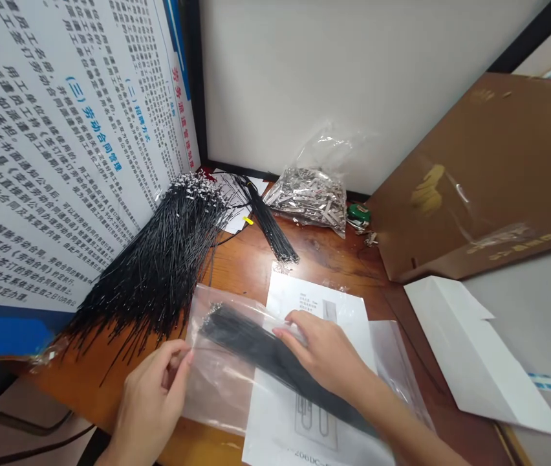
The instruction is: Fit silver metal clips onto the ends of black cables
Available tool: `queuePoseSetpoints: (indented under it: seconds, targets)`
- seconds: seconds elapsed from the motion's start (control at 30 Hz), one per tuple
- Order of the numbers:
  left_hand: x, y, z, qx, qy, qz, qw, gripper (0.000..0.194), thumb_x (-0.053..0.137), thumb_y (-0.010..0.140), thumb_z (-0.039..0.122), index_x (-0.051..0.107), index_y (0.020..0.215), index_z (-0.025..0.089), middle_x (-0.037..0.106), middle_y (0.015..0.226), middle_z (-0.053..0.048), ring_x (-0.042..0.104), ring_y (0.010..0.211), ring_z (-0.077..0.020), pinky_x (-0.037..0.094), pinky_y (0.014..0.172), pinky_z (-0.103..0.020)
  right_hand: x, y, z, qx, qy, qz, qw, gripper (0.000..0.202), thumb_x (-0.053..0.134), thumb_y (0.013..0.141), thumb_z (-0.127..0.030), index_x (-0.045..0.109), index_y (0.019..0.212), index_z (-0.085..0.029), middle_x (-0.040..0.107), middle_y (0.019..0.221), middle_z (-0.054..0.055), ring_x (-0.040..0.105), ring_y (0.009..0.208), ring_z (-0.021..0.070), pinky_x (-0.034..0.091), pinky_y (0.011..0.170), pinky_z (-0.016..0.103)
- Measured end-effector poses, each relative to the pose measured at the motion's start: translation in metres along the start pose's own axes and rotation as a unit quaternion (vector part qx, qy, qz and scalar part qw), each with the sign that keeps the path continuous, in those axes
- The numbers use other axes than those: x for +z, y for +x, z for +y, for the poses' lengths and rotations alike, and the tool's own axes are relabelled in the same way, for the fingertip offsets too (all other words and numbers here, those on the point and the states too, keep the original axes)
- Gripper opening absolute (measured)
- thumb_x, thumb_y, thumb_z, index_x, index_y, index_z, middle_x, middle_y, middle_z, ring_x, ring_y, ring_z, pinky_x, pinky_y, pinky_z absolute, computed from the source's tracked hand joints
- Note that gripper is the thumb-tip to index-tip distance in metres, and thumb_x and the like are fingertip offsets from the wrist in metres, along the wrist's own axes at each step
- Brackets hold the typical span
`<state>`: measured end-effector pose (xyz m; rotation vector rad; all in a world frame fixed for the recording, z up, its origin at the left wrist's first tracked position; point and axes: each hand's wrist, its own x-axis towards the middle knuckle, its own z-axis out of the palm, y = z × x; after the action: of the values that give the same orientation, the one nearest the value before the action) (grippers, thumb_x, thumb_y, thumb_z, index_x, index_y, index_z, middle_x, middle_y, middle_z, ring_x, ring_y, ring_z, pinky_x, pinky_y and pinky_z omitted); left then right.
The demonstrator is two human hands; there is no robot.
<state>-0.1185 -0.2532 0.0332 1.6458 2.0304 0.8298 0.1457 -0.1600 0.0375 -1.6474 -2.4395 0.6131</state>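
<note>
A clear plastic bag (222, 395) lies flat on the table, with a bundle of thin black wires (256, 343) with silvery tips inside it. My left hand (156, 388) pinches the bag's left edge between thumb and fingers. Across the wires, my right hand (326, 349) grips the bag's upper side, thumb and forefinger close together. A printed white sheet (275, 421) with a line drawing shows around the bundle; whether it is in the bag or under it I cannot tell.
A large pile of black wires (159, 259) with white ends leans on the printed board at left. Behind are a smaller tied wire bundle (270, 223), a bag of metal pieces (309, 194) and a green tape measure (359, 213). A brown box (489, 175) and folded white card (469, 349) stand right.
</note>
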Motion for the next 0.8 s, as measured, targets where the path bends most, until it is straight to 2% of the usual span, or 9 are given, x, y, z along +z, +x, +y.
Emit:
queuePoseSetpoints:
  seconds: [0.1,0.2,0.27,0.37,0.47,0.53,0.6,0.67,0.8]
  targets:
    - [0.003,0.007,0.007,-0.007,-0.088,-0.037,0.995,0.025,0.052,0.088,0.044,0.063,0.086,0.021,0.064,0.073,-0.001,0.059,0.063,-0.0138,0.046,0.058,-0.021,-0.017,-0.008,0.004,0.049,-0.016,-0.023,0.998,0.036,0.036,0.096,-0.05,0.054,0.081,-0.022,0.069,0.08,0.006,0.063,0.073,0.0237,0.038,0.063,0.031]
    - [0.012,0.012,0.016,-0.037,-0.16,-0.105,0.981,0.026,0.048,0.09,0.044,0.061,0.091,0.021,0.065,0.077,-0.002,0.062,0.071,-0.0157,0.047,0.062,-0.023,-0.029,-0.018,0.01,0.098,-0.01,-0.056,0.994,0.043,0.033,0.094,-0.055,0.049,0.072,-0.023,0.064,0.066,0.003,0.059,0.064,0.0218,0.037,0.058,0.03]
    - [0.019,0.013,0.022,-0.049,-0.2,-0.132,0.97,0.028,0.046,0.092,0.044,0.06,0.097,0.021,0.063,0.076,-0.002,0.061,0.07,-0.0157,0.047,0.062,-0.023,-0.035,-0.026,0.016,0.121,-0.018,-0.054,0.991,0.044,0.034,0.093,-0.057,0.047,0.069,-0.023,0.061,0.06,0.002,0.056,0.057,0.0205,0.036,0.055,0.029]
    - [0.024,0.014,0.035,-0.033,-0.235,-0.143,0.961,0.026,0.045,0.093,0.042,0.06,0.096,0.021,0.062,0.079,-0.003,0.06,0.07,-0.0146,0.047,0.065,-0.025,-0.046,-0.039,0.027,0.138,-0.037,-0.011,0.99,0.045,0.039,0.088,-0.061,0.045,0.064,-0.024,0.058,0.055,0.001,0.055,0.053,0.0199,0.037,0.052,0.028]
    - [0.026,0.015,0.051,0.03,-0.27,-0.179,0.946,0.023,0.046,0.094,0.038,0.059,0.086,0.02,0.062,0.08,-0.003,0.061,0.077,-0.0152,0.047,0.072,-0.025,-0.066,-0.056,0.037,0.139,-0.031,0.043,0.989,0.051,0.039,0.085,-0.067,0.04,0.057,-0.025,0.05,0.047,-0.001,0.049,0.044,0.0167,0.038,0.046,0.027]
    - [0.027,0.018,0.061,0.049,-0.288,-0.187,0.938,0.022,0.045,0.094,0.035,0.059,0.085,0.021,0.063,0.08,-0.002,0.061,0.079,-0.0149,0.046,0.073,-0.025,-0.08,-0.068,0.04,0.149,-0.049,0.073,0.985,0.052,0.038,0.082,-0.071,0.043,0.056,-0.026,0.047,0.043,-0.001,0.046,0.04,0.0165,0.039,0.044,0.028]
    - [0.029,0.021,0.067,0.07,-0.3,-0.19,0.932,0.022,0.045,0.095,0.034,0.059,0.085,0.021,0.063,0.079,-0.002,0.061,0.079,-0.0147,0.046,0.074,-0.025,-0.091,-0.077,0.042,0.163,-0.072,0.098,0.979,0.049,0.042,0.079,-0.072,0.05,0.061,-0.027,0.05,0.044,-0.001,0.046,0.038,0.0169,0.038,0.041,0.029]
    - [0.034,0.024,0.067,0.083,-0.293,-0.187,0.934,0.021,0.045,0.095,0.034,0.059,0.086,0.021,0.063,0.081,-0.002,0.06,0.08,-0.0152,0.047,0.073,-0.026,-0.094,-0.081,0.042,0.18,-0.073,0.093,0.977,0.047,0.046,0.077,-0.072,0.053,0.064,-0.027,0.049,0.043,-0.002,0.046,0.037,0.0168,0.036,0.04,0.028]
    - [0.039,0.032,0.052,0.109,-0.208,-0.19,0.953,0.018,0.047,0.093,0.03,0.06,0.085,0.02,0.065,0.083,-0.003,0.059,0.082,-0.0174,0.045,0.07,-0.029,-0.083,-0.079,0.044,0.156,-0.005,0.057,0.986,0.049,0.044,0.083,-0.067,0.044,0.06,-0.024,0.048,0.05,-0.002,0.046,0.046,0.0139,0.038,0.044,0.025]
